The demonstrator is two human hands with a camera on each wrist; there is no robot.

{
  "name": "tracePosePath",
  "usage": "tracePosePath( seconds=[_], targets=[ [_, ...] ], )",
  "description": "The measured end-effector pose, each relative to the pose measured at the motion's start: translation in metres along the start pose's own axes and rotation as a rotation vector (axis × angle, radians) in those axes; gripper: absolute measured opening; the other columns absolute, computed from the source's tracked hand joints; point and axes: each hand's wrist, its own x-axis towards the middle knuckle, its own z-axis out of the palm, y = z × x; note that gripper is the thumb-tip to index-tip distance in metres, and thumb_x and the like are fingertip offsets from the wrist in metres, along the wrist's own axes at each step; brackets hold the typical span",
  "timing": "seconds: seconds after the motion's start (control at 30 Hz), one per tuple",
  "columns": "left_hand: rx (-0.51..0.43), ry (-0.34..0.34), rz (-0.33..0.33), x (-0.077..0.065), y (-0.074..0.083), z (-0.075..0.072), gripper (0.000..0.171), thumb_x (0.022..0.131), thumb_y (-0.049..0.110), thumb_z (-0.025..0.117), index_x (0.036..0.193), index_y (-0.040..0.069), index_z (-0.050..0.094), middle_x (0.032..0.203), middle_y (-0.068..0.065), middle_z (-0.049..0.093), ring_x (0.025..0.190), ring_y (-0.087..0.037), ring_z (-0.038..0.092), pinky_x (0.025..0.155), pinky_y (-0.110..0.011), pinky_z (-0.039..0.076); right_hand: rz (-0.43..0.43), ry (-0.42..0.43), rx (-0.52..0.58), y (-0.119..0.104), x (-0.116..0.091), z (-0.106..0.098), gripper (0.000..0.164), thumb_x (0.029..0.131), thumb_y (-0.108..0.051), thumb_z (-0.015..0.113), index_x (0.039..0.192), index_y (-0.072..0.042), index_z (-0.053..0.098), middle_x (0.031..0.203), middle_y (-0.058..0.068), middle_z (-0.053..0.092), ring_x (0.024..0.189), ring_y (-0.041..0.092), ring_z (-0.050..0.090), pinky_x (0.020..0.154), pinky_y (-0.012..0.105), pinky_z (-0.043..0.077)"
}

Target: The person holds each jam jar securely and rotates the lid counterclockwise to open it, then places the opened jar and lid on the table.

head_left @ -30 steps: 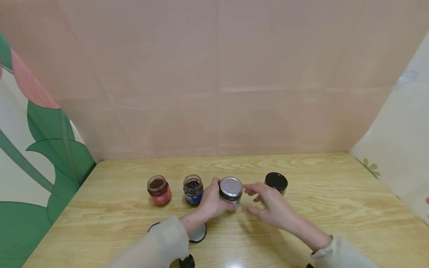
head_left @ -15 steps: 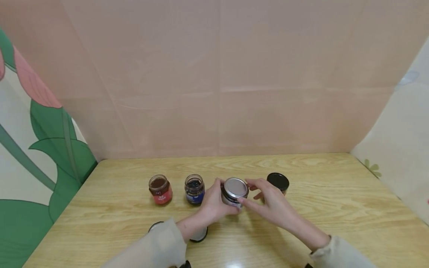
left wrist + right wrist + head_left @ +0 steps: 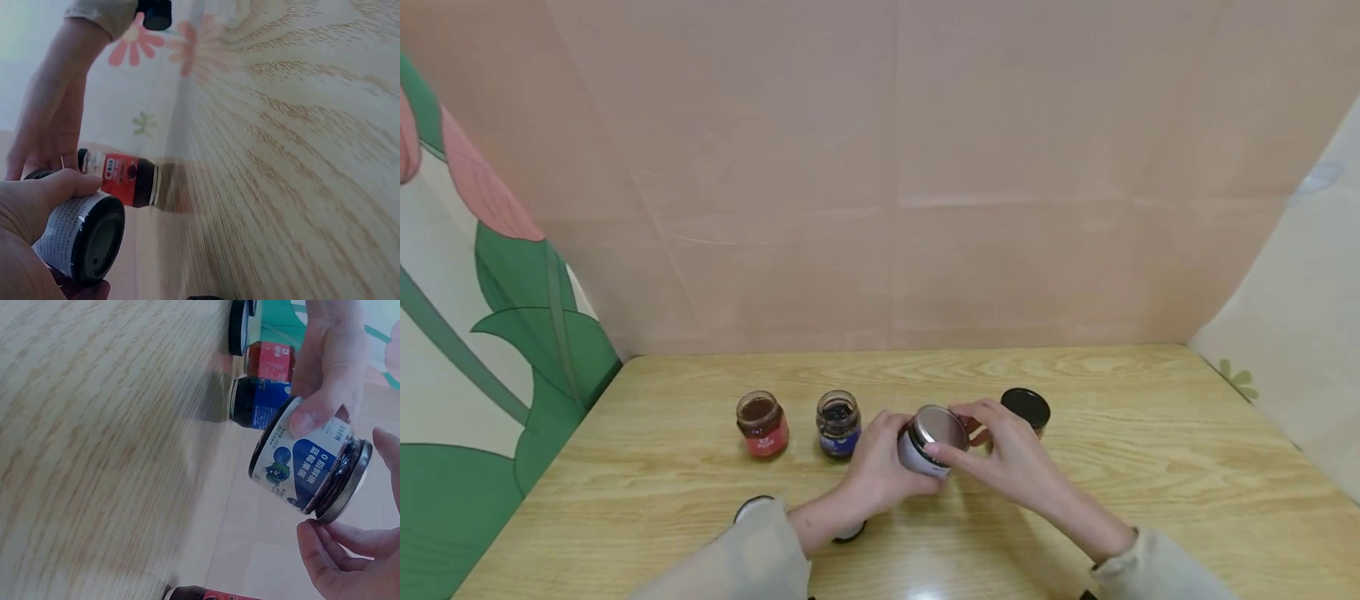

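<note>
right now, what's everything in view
held jar: 1, white-blue label, silver lid, centre
leftmost jar: 1, red label, table left
next jar: 1, blue label, beside it
rightmost jar: 1, black lid, table right
loose lids: 2, black-white, table front left
table: 1, yellowish wood, below
backdrop: 1, pinkish, behind
floral hangings: 2, multicoloured, both sides
sleeves: 2, beige, forearms
left fingers: 1 set, bare, round held jar
right fingers: 1 set, bare, at its lid
</note>
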Motion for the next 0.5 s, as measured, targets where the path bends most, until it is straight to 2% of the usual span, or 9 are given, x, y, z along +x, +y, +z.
tracePosePath(
  seconds=[0.23, 0.5],
  targets=[
    [0.013, 0.066, 0.029, -0.005, 0.0004, -0.0009, 0.068, 0.055, 0.032, 0.091, 0.11, 0.011, 0.06, 0.104, 0.003, 0.054, 0.094, -0.013, 0.051, 0.084, -0.029, 0.044, 0.012, 0.025, -0.038, 0.0, 0.0012, 0.0029, 0.036, 0.079, -0.04, 0.077, 0.099, -0.01, 0.071, 0.091, -0.001, 0.067, 0.071, 0.007, 0.06, 0.061, 0.023, 0.052],
    [0.049, 0.087, 0.03, -0.0054, 0.0002, -0.0013, 0.065, 0.051, 0.035, 0.092, 0.099, 0.015, 0.053, 0.098, 0.005, 0.047, 0.088, -0.012, 0.045, 0.078, -0.027, 0.041, 0.014, 0.047, -0.115, -0.0005, 0.0032, 0.006, 0.033, 0.077, -0.042, 0.077, 0.088, -0.013, 0.071, 0.078, -0.005, 0.064, 0.067, 0.006, 0.055, 0.059, 0.02, 0.046]
  ],
)
